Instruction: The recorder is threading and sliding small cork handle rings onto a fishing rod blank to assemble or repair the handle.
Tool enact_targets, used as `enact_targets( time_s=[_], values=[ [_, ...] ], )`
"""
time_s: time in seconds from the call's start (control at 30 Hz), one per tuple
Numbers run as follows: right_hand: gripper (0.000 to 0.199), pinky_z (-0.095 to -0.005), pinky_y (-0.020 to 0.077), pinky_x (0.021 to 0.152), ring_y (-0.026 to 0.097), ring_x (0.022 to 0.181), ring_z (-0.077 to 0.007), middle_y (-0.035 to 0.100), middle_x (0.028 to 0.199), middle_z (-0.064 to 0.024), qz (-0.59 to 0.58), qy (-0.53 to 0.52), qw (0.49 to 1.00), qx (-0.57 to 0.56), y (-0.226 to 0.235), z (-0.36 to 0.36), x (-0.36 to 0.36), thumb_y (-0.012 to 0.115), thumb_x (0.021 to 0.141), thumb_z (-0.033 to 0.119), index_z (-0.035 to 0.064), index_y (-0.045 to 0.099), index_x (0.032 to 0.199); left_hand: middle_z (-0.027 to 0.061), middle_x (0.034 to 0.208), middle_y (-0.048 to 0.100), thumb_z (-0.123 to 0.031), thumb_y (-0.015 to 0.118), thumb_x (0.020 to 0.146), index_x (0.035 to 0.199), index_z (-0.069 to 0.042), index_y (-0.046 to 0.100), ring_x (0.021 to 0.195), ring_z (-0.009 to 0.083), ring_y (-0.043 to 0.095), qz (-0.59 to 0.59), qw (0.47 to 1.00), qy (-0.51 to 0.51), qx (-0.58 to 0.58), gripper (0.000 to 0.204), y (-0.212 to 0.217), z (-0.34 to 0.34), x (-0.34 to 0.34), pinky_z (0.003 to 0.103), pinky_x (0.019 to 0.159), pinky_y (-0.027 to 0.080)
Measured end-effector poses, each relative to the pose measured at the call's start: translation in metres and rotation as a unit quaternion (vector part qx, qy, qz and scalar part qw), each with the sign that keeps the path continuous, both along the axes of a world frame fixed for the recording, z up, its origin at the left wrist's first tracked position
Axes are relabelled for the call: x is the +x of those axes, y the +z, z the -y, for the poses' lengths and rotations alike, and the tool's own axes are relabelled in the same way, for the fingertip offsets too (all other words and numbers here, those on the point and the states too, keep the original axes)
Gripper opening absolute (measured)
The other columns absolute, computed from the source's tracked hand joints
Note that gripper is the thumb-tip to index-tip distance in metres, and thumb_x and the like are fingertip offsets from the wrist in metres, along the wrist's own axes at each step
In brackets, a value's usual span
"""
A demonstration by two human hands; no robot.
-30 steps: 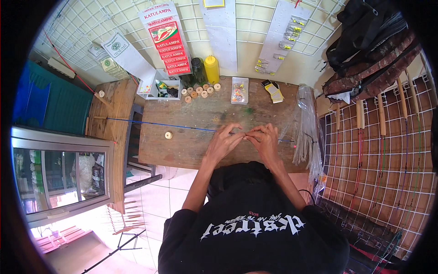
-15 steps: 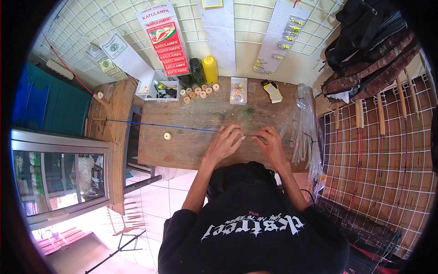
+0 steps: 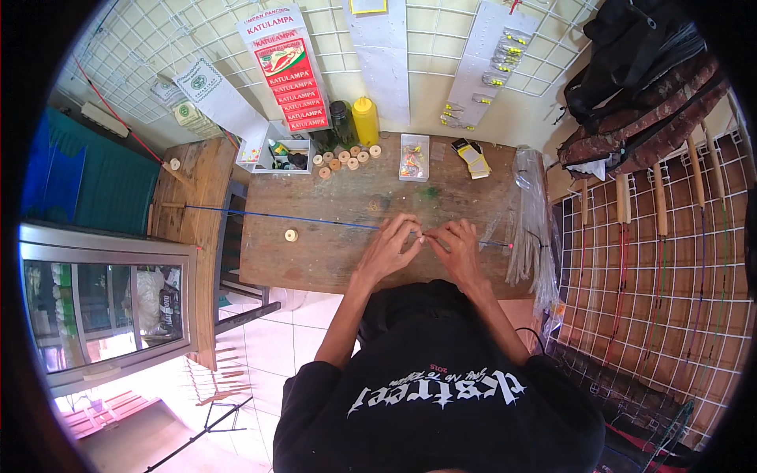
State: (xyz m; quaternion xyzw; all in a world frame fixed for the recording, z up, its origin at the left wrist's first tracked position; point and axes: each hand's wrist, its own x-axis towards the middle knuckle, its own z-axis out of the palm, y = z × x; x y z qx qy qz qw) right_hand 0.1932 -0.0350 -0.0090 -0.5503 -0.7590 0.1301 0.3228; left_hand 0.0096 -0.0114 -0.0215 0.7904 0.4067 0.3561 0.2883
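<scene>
Blue rod point(image 3: 315, 220): pinched in left hand point(image 3: 389, 246) and right hand point(image 3: 459, 247), close together above desk point(image 3: 331, 260). Uneven pressure could bend it.

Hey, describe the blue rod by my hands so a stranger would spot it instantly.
Start at the big wooden table. A thin blue rod crosses it from the left side to your left hand. Unlike the rods hanging upright on the right, it stretches sideways.
</scene>
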Motion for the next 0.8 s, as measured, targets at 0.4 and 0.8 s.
enact_targets(
  time_s=[0.4,0.8],
  values=[
    [0.008,-0.0364,0.0368,0.072,0.054,0.081,-0.0222,0.063,0.082,-0.0018,-0.04,0.003,0.999,0.005,-0.006,-0.003,0.001,0.07,0.077,0.011,0.0117,0.068,0.085,0.01,0.105,0.056,-0.008,0.068,0.083,0.093,-0.003,0.058,0.097,0.0272,0.057,0.051,0.995,-0.01,-0.086,0.015,0.0,-0.005,-0.005,0.036,0.078,0.048],
    [0.009,-0.0393,0.0393,0.076,0.055,0.084,-0.0268,0.064,0.083,-0.0063,-0.1,0.011,0.994,-0.037,-0.011,-0.003,0.006,0.069,0.079,0.01,0.0073,0.066,0.086,0.0107,0.102,0.056,-0.002,0.067,0.079,0.088,-0.001,0.057,0.089,0.025,0.06,0.069,0.993,-0.017,-0.098,0.014,0.0,-0.007,-0.008,0.034,0.074,0.049]
  ],
)
